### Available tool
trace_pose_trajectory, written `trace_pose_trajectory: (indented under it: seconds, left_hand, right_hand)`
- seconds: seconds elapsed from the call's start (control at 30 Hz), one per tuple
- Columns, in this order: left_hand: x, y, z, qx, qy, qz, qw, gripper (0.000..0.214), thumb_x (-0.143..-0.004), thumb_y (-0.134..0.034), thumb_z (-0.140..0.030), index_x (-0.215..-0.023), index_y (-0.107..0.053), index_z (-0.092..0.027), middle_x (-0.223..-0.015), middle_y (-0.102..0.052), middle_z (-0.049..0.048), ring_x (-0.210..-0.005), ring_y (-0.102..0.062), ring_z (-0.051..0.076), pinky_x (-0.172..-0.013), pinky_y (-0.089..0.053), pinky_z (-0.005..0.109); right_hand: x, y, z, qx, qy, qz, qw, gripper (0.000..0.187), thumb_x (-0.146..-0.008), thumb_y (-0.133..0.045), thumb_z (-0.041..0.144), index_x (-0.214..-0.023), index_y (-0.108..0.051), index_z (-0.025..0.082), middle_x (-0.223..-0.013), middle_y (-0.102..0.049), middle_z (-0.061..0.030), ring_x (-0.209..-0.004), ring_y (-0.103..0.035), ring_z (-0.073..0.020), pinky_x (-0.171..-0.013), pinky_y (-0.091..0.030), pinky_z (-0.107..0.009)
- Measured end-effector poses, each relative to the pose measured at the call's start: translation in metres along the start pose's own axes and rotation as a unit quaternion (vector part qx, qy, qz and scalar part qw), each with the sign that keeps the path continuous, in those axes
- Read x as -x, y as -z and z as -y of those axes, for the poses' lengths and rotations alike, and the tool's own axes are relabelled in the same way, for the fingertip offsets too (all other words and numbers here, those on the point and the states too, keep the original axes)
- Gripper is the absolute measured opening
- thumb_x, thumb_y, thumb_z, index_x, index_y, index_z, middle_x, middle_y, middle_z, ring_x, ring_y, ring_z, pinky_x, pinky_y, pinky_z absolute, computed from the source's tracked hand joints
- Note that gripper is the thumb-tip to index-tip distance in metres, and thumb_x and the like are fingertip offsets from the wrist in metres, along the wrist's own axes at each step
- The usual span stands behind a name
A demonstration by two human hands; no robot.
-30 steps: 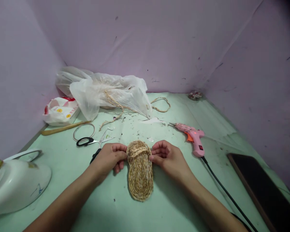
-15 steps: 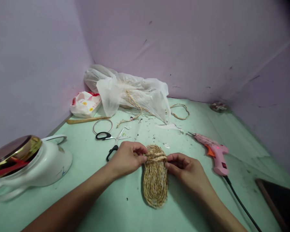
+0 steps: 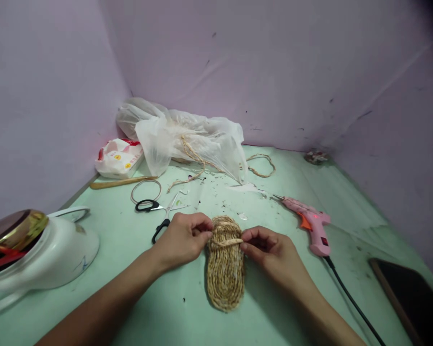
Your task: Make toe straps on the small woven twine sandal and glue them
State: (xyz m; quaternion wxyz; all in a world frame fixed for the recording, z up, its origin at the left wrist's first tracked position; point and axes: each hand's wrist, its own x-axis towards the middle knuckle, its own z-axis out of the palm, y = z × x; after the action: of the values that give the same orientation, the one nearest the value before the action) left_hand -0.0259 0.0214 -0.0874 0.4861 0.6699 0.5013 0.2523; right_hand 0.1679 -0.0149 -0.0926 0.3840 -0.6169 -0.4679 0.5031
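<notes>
The right hand (image 3: 271, 249) pinched a pale, twisted straw strand (image 3: 226, 243) crossing a tan, sole-shaped pad of coiled straw (image 3: 225, 278) on the pale-green tabletop (image 3: 162, 310). The left hand (image 3: 183, 241) was narrowed at the pad's left edge; I could not tell what it gripped.

"What's where on the counter (image 3: 173, 319)?"

"The rope pad (image 3: 225, 278) lies between the left hand (image 3: 182, 240) and the right hand (image 3: 276, 252); scissors (image 3: 168, 209) sit left, a ring (image 3: 132, 192) just behind them."

"And right?"

"The glue gun (image 3: 313, 223), with a phone (image 3: 407, 293) in front of it, farther right."

"At the back?"

"A plastic bag (image 3: 198, 129), a packet (image 3: 117, 162) at its front left."
</notes>
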Motion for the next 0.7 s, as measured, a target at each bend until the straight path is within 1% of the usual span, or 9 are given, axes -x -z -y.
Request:
trace_pose_trajectory:
  seconds: [0.07,0.23,0.37,0.47,0.53,0.57,0.7]
  left_hand:
    - [-0.001,-0.001,0.002,-0.013,0.005,0.007,1.0,0.006,-0.071,-0.054,-0.019,-0.07,-0.059,-0.017,-0.057,-0.054,-0.0032,-0.052,-0.05,0.009,-0.049,-0.039,0.021]
    - [-0.003,0.0,0.007,-0.007,0.03,0.017,0.999,0.005,-0.072,-0.054,-0.021,-0.07,-0.056,-0.017,-0.056,-0.053,-0.0039,-0.051,-0.048,0.009,-0.048,-0.037,0.02]
    - [-0.003,0.009,0.0,-0.011,0.028,0.044,0.999,0.006,-0.071,-0.055,-0.022,-0.072,-0.056,-0.016,-0.056,-0.052,-0.0033,-0.051,-0.047,0.01,-0.048,-0.037,0.021]
    - [-0.003,0.013,-0.009,0.008,0.025,0.049,0.998,0.008,-0.068,-0.057,-0.023,-0.072,-0.057,-0.015,-0.058,-0.053,-0.0024,-0.05,-0.047,0.01,-0.049,-0.038,0.022]
    - [-0.003,0.012,-0.011,0.023,0.037,0.047,0.998,0.01,-0.067,-0.057,-0.023,-0.073,-0.057,-0.015,-0.056,-0.053,-0.0025,-0.049,-0.047,0.01,-0.048,-0.038,0.023]
    - [-0.004,0.01,-0.01,0.03,0.047,0.044,0.997,0.01,-0.068,-0.056,-0.023,-0.073,-0.057,-0.014,-0.055,-0.052,-0.0029,-0.049,-0.047,0.01,-0.048,-0.038,0.023]
    - [-0.006,0.002,-0.002,0.039,0.081,0.032,0.995,0.01,-0.069,-0.056,-0.023,-0.076,-0.056,-0.015,-0.054,-0.052,-0.0038,-0.047,-0.045,0.009,-0.046,-0.037,0.021]
  right_hand:
    - [0.0,0.0,0.0,-0.006,-0.002,0.0,1.0,0.01,-0.057,-0.063,0.023,-0.065,-0.06,0.017,-0.061,-0.062,-0.0003,-0.059,-0.056,-0.0145,-0.058,-0.043,-0.027]
    - [0.0,-0.002,0.001,-0.045,-0.008,-0.004,0.999,0.012,-0.055,-0.063,0.019,-0.065,-0.059,0.016,-0.06,-0.059,0.0001,-0.059,-0.055,-0.0141,-0.058,-0.043,-0.027]
    - [0.003,-0.003,0.007,-0.062,0.008,-0.01,0.998,0.008,-0.058,-0.06,0.016,-0.065,-0.057,0.017,-0.061,-0.058,0.0011,-0.059,-0.053,-0.0128,-0.057,-0.042,-0.026]
    - [0.003,-0.003,0.005,-0.074,0.022,-0.012,0.997,0.018,-0.06,-0.057,0.014,-0.078,-0.058,0.018,-0.073,-0.06,0.0001,-0.06,-0.053,-0.0119,-0.058,-0.042,-0.025]
    - [0.001,-0.003,0.002,-0.078,0.031,-0.003,0.996,0.026,-0.061,-0.055,0.013,-0.086,-0.058,0.018,-0.079,-0.06,-0.0005,-0.062,-0.054,-0.012,-0.059,-0.043,-0.025]
    - [0.0,-0.003,-0.001,-0.078,0.033,0.004,0.996,0.027,-0.061,-0.055,0.013,-0.087,-0.058,0.018,-0.08,-0.06,-0.0007,-0.063,-0.055,-0.0124,-0.059,-0.044,-0.026]
    - [-0.004,-0.003,-0.006,-0.057,0.007,0.007,0.998,0.017,-0.059,-0.055,0.012,-0.075,-0.058,0.017,-0.07,-0.06,-0.0003,-0.059,-0.055,-0.0133,-0.056,-0.043,-0.025]
